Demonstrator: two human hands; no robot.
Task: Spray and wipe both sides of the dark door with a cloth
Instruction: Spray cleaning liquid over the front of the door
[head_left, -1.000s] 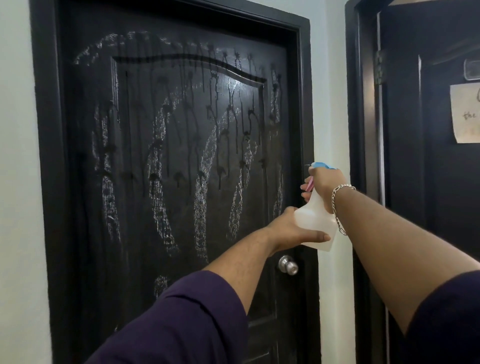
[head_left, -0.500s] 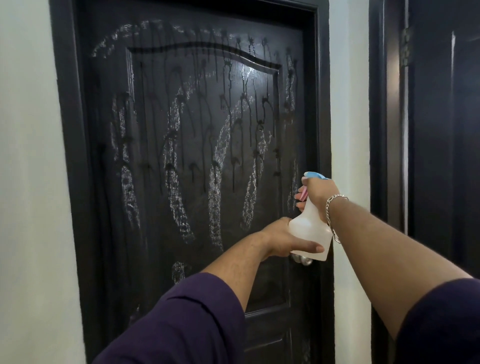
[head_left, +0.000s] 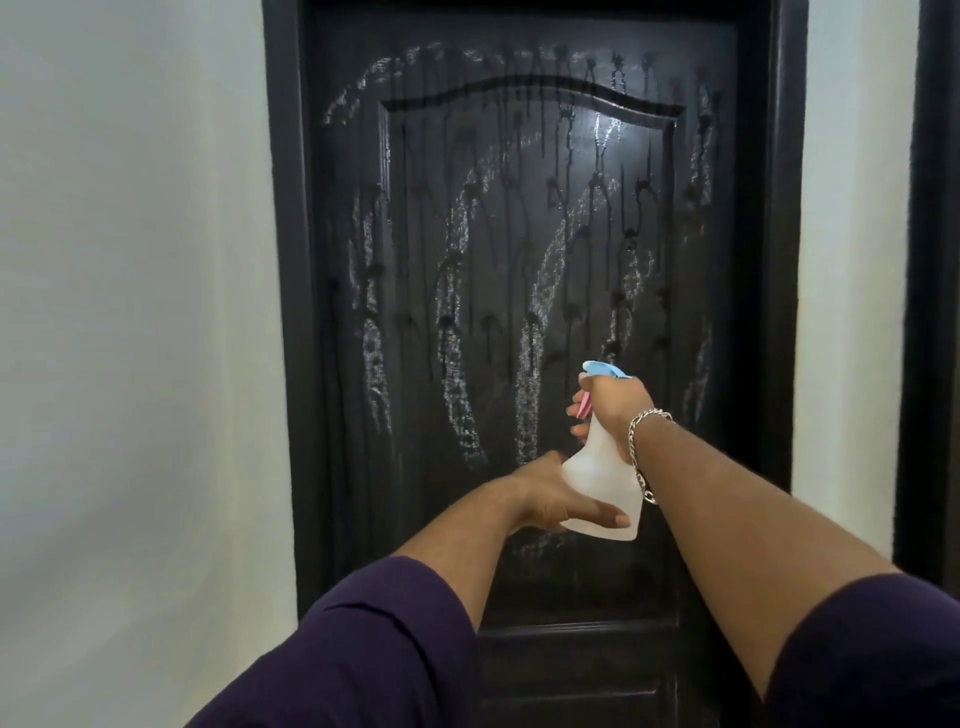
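Observation:
The dark door stands closed in front of me, streaked with whitish marks and running drips of liquid. My right hand grips the neck of a translucent white spray bottle with a blue head and pink trigger, its nozzle aimed at the door. My left hand cups the bottle's body from the left, thumb across its base. The door knob is hidden behind the bottle and hands. No cloth is in view.
White wall fills the left side. A narrow strip of white wall lies right of the door frame, and the dark frame of a second door runs along the right edge.
The view has swung right so the door sits centred. Both hands with the bottle have shifted left across the door panel, now covering the knob. The second door has mostly left the frame.

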